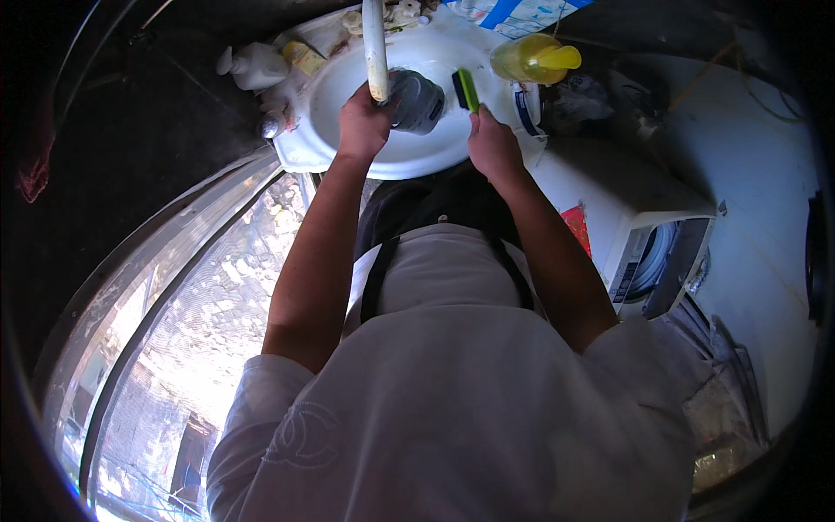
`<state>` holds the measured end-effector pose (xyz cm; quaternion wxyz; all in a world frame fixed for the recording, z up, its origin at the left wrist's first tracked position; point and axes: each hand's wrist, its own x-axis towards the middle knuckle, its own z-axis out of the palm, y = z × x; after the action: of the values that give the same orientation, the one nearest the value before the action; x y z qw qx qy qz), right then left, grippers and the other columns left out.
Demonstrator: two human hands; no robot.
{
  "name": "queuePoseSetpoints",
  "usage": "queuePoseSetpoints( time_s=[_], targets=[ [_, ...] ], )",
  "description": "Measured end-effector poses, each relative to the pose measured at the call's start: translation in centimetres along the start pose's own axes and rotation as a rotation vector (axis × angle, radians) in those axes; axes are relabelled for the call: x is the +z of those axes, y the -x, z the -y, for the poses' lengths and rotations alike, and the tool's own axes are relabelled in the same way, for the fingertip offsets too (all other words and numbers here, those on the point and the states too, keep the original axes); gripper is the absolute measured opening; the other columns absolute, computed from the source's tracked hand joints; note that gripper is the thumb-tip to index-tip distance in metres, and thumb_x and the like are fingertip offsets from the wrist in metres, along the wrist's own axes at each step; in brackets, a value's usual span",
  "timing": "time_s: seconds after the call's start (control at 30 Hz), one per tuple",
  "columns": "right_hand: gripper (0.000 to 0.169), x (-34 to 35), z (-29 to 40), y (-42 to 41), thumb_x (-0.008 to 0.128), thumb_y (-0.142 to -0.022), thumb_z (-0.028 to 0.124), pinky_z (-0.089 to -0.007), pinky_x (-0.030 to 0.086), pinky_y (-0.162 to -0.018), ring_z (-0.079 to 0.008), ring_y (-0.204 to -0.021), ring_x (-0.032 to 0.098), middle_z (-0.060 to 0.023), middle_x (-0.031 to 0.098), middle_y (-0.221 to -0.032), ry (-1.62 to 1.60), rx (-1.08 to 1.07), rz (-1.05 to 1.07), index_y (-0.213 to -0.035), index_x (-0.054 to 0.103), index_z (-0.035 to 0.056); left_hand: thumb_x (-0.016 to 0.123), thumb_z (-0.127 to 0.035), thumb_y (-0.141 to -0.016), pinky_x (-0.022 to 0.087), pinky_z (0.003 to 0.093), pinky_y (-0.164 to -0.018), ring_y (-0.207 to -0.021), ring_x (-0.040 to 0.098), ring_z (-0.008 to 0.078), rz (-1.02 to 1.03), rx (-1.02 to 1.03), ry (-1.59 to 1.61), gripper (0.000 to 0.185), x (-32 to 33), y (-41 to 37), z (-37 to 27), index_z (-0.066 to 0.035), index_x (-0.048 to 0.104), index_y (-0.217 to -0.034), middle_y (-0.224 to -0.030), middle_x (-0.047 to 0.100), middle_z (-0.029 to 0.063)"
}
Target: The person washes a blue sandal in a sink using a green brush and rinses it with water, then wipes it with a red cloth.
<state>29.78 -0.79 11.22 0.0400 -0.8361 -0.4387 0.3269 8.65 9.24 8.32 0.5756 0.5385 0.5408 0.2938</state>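
Over the white washbasin [411,168], my left hand [366,124] holds a dark grey rounded object [417,103], perhaps a cap or a container; its kind is not clear. The end of a white pipe [376,52] hangs just above that hand and hides part of it. My right hand [494,143] grips the handle of a small green brush [467,91] at the basin's right side. Its dark bristles face left, towards the grey object, and do not touch it.
A white pump bottle [258,66] and a yellow packet [304,59] stand at the basin's left rim. At its right rim is a yellow spray bottle [531,59]. An open box with a coiled hose [654,258] lies to the right. A mesh-covered window [215,313] is at the left.
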Motion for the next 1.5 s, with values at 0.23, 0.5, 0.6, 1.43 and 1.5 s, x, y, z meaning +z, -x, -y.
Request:
queuePoseSetpoints(
  time_s=[0.23, 0.5, 0.6, 1.43, 1.5],
  targets=[
    [0.044, -5.1, 0.9, 0.8, 0.054, -0.108, 0.034, -0.0506, 0.057, -0.077, -0.0428, -0.084, 0.073, -0.0248, 0.073, -0.089, -0.069, -0.212, 0.065, -0.144, 0.061, 0.0096, 0.077, -0.004, -0.092, 0.056, 0.0297, -0.084, -0.096, 0.069, 0.014, 0.176, 0.122, -0.097, 0.033, 0.6, -0.8, -1.9, -0.007, 0.07, -0.124, -0.108, 0.075, 0.0069],
    [0.041, -6.6, 1.5, 1.3, 0.054, -0.108, 0.03, -0.0458, 0.056, -0.083, -0.0404, -0.094, 0.073, -0.0266, 0.073, -0.101, -0.103, -0.216, 0.233, -0.142, 0.062, 0.0078, 0.084, -0.008, -0.084, 0.06, 0.0373, -0.087, -0.095, 0.075, 0.0276, 0.184, 0.089, -0.187, 0.026, -1.3, -0.7, -3.0, -0.009, 0.078, -0.11, -0.107, 0.077, 0.0122],
    [0.04, -7.5, 2.1, 1.6, 0.054, -0.108, 0.03, -0.0461, 0.055, -0.081, -0.0402, -0.09, 0.072, -0.026, 0.073, -0.098, -0.151, -0.266, 0.249, -0.14, 0.064, 0.0073, 0.084, -0.007, -0.082, 0.06, 0.0374, -0.086, -0.092, 0.075, 0.0317, 0.147, 0.155, -0.403, 0.028, -1.5, 0.2, -3.6, -0.012, 0.08, -0.11, -0.105, 0.077, 0.0131],
    [0.033, 3.5, -0.5, -1.3, 0.054, -0.101, 0.026, -0.0509, 0.054, -0.098, -0.0378, -0.113, 0.07, -0.0174, 0.074, -0.118, 0.264, -0.325, 0.42, -0.127, 0.067, 0.0114, 0.061, 0.003, -0.085, 0.048, 0.0412, -0.114, -0.135, 0.058, 0.0322, 0.384, 0.427, -0.951, 0.051, -8.1, 5.6, 1.9, -0.014, 0.071, -0.133, -0.143, 0.065, 0.0093],
    [0.033, 2.4, 0.0, -1.7, 0.055, -0.099, 0.023, -0.0497, 0.055, -0.098, -0.038, -0.113, 0.07, -0.0185, 0.074, -0.118, 0.357, -0.382, 0.486, -0.124, 0.068, 0.0054, 0.06, 0.002, -0.086, 0.048, 0.0416, -0.115, -0.135, 0.058, 0.0325, 0.385, 0.418, -0.947, 0.05, -8.1, 6.0, 1.4, -0.012, 0.07, -0.133, -0.143, 0.065, 0.0101]
  ],
)
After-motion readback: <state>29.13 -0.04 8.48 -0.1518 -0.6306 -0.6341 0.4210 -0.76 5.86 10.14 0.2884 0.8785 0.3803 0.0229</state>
